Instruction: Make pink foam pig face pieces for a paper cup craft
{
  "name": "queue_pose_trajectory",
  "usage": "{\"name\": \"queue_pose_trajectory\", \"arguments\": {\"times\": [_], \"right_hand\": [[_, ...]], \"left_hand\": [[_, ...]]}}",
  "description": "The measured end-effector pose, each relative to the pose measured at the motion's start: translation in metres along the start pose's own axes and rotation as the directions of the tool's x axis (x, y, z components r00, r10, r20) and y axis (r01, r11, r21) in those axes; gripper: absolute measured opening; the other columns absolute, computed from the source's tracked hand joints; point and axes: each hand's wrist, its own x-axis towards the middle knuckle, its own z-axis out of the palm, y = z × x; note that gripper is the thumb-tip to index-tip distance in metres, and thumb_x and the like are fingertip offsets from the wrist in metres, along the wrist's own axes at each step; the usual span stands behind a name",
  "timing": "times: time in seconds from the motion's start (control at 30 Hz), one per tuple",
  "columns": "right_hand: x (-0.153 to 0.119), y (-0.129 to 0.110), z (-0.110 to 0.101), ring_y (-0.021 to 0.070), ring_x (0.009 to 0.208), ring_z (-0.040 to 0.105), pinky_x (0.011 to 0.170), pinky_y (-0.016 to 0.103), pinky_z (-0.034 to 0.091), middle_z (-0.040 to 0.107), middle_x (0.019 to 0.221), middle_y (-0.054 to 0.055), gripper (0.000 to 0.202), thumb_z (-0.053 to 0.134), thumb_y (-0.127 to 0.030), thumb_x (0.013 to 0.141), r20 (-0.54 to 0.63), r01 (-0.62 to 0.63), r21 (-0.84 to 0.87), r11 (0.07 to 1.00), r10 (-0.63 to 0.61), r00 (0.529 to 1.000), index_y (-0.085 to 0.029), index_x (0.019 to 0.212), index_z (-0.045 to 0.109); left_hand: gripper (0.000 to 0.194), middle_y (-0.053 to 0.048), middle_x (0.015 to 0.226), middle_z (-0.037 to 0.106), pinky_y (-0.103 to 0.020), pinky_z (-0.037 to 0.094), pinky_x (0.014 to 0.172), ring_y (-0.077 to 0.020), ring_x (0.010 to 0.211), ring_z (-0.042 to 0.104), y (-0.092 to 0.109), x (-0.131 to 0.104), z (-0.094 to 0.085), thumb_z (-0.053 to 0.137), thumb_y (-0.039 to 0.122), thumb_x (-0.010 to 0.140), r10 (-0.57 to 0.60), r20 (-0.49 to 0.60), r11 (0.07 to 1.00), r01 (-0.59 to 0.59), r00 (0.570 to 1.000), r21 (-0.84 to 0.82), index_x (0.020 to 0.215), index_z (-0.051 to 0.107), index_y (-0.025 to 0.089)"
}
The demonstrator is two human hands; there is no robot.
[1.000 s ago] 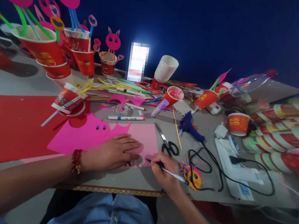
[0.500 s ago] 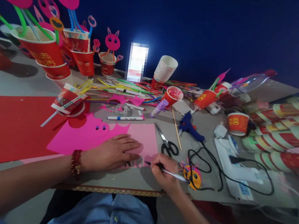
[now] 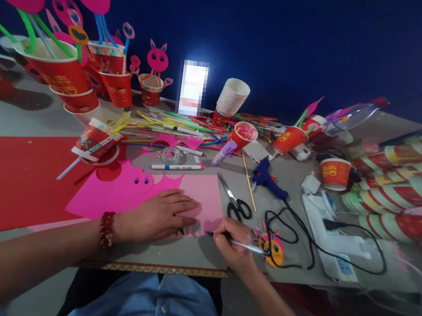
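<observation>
My left hand (image 3: 160, 214) lies flat, fingers stretched out, over the lower edge of a light pink sheet (image 3: 208, 193) and a hot pink sheet (image 3: 99, 190) with scalloped cut-outs. A small dark tip (image 3: 181, 231) pokes out beneath its fingers; what it belongs to is hidden. My right hand (image 3: 233, 240) is closed around a marker (image 3: 250, 247) with a pale barrel, its black tip at the light pink sheet's lower edge. Small cut-out notches show between the hands. Just above my right hand lie black-handled scissors (image 3: 239, 206). Beside it are orange paper cut-outs (image 3: 275, 252).
A blue glue gun (image 3: 270, 179) and its black cord lie to the right, beside a white power strip (image 3: 337, 255). A capped marker (image 3: 176, 167), straws (image 3: 184, 124) and a cup stack (image 3: 233, 99) stand or lie behind. Red card (image 3: 12, 179) covers the left.
My right hand has shifted very slightly, and the marker tip sits a little lower and to the right at the sheet's edge. The left hand has stayed in place.
</observation>
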Motion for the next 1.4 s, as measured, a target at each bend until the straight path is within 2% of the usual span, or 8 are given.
{"name": "queue_pose_trajectory", "arguments": {"times": [0.43,0.57,0.8,1.17,1.4], "right_hand": [[-0.001,0.001,0.000,0.0126,0.048,0.044,0.051,0.026,0.032,0.045,0.051,-0.005,0.023,0.046,-0.013,0.077,-0.020,-0.004,0.028,1.000,0.005,1.000,-0.023,0.057,0.043],[-0.002,0.001,0.000,0.0125,0.048,0.044,0.050,0.026,0.032,0.045,0.052,-0.005,0.023,0.046,-0.013,0.077,-0.029,-0.004,0.039,0.999,0.005,1.000,-0.023,0.057,0.044],[-0.007,0.007,0.001,0.0131,0.050,0.047,0.050,0.025,0.036,0.050,0.055,-0.004,0.021,0.047,-0.014,0.079,-0.160,-0.079,0.062,0.995,0.088,0.983,-0.023,0.061,0.049],[-0.009,0.014,0.003,0.0146,0.055,0.056,0.054,0.025,0.042,0.057,0.060,-0.003,0.015,0.052,-0.016,0.083,-0.141,-0.031,-0.043,0.999,0.025,0.990,-0.023,0.070,0.055],[-0.007,0.012,0.005,0.0143,0.054,0.056,0.052,0.024,0.041,0.056,0.061,-0.003,0.012,0.054,-0.018,0.083,-0.137,-0.079,-0.026,0.997,0.074,0.988,-0.023,0.072,0.056]], "left_hand": [[0.044,-0.011,0.151,0.049,-0.049,0.034,0.116,-0.0270,0.134,0.049,0.000,0.000,-0.001,0.058,0.020,0.092,0.014,-0.025,1.000,-0.014,1.000,-0.015,0.135,0.056,0.023],[0.042,-0.011,0.151,0.049,-0.049,0.033,0.117,-0.0268,0.135,0.049,0.000,-0.001,-0.001,0.057,0.023,0.094,0.010,-0.024,1.000,-0.010,1.000,-0.019,0.135,0.056,0.023],[0.044,-0.010,0.151,0.049,-0.049,0.031,0.118,-0.0264,0.136,0.048,-0.001,0.000,0.003,0.058,0.025,0.093,0.013,-0.033,1.000,-0.014,0.999,-0.015,0.137,0.054,0.024],[0.038,-0.009,0.152,0.048,-0.047,0.029,0.119,-0.0245,0.136,0.046,0.000,-0.002,0.001,0.050,0.027,0.098,-0.006,-0.021,1.000,0.007,1.000,0.023,0.136,0.054,0.024],[0.042,-0.009,0.154,0.046,-0.048,0.028,0.119,-0.0251,0.138,0.045,0.000,-0.001,0.003,0.054,0.026,0.095,0.001,-0.001,1.000,-0.001,1.000,0.006,0.137,0.052,0.025]]}}
